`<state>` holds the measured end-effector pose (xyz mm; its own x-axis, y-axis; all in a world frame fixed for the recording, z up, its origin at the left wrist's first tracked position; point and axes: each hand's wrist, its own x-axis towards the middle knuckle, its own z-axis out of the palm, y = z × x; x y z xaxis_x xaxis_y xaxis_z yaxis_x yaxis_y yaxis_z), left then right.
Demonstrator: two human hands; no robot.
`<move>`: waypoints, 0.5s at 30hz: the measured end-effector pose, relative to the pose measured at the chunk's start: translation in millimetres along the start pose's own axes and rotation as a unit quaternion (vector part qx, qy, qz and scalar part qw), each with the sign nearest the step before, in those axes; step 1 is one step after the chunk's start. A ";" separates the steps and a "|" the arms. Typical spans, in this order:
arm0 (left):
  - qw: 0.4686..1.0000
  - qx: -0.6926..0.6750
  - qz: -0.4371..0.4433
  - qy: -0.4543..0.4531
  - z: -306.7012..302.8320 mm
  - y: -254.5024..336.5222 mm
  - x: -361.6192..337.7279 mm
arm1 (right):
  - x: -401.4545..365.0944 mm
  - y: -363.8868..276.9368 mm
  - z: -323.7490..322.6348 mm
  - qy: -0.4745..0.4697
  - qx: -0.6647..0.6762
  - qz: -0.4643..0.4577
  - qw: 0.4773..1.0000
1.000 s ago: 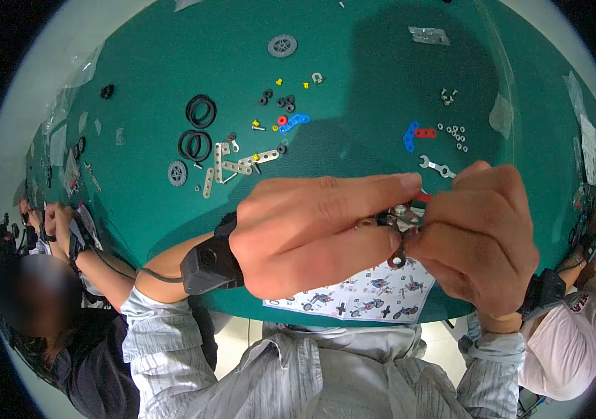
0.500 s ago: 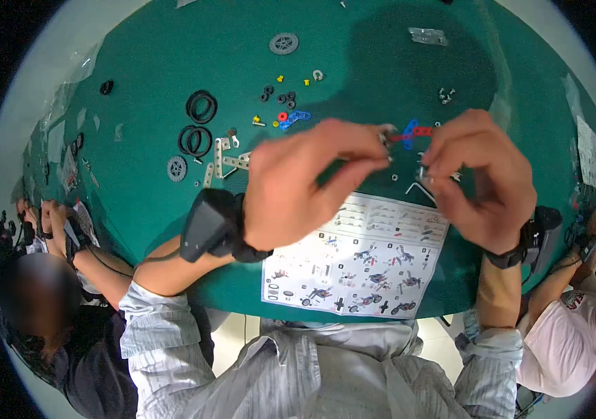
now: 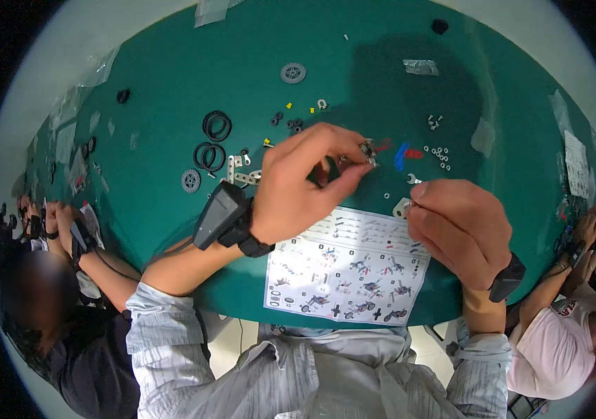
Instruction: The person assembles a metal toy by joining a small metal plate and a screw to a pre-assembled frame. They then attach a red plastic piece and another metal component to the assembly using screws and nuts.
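My left hand [image 3: 305,185] is closed in a pinch on a small metal and red assembly [image 3: 369,151], held above the green table. My right hand [image 3: 462,230] has its fingers pressed together at the right edge of the printed instruction sheet [image 3: 347,272]. A pale metal plate [image 3: 401,208] shows at its fingertips; whether it is gripped or lying under them I cannot tell. Just above the right fingers lies a small wrench [image 3: 414,180]. Blue parts [image 3: 400,157] and a red part [image 3: 414,154] lie between and beyond the hands, with several nuts [image 3: 440,151] to their right.
Black tyres [image 3: 217,126], a grey wheel [image 3: 293,73], another grey wheel [image 3: 190,181] and metal strips [image 3: 231,170] lie left and ahead. Screws [image 3: 435,122] and a plastic bag [image 3: 421,68] lie further back. Co-workers sit at left [image 3: 88,342] and right [image 3: 556,342].
My right hand has moved down and slightly left, its fingers closing together. My left hand still holds the assembly. The view has shifted, and the nuts and wrench are now uncovered.
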<state>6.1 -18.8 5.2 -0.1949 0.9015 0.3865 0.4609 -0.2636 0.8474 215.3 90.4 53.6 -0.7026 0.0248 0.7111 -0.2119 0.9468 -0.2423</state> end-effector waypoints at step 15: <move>0.978 -0.021 0.197 -0.068 -6.1 19.7 -2.4 | 1.4 1.8 4.5 0.025 0.003 -0.050 0.998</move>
<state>10.4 -28.3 23.1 0.1092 0.7631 0.6370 0.4413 -0.6114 0.6568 210.9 90.6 51.2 -0.6437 -0.0540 0.7634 -0.2837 0.9433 -0.1725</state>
